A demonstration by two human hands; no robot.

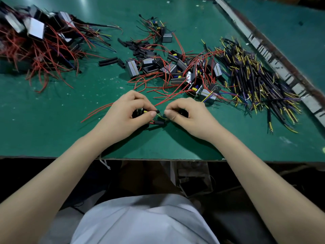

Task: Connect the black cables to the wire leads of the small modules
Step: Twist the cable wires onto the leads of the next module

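Near the table's (52,138) front edge, left hand (126,111) pinches a module (139,112), right hand (186,115) pinches a black cable (182,112), ends brought together for joining

No legible text or labels anywhere.

Dim overhead light, glare on far table (84,4); blurred, bowed edges; soft shadows.

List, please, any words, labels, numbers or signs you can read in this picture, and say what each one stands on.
None can be read.
The small modules show plain grey faces with no legible marking.
The black cables carry no visible print.
The strip along the table edge has worn marks only, too blurred to read.
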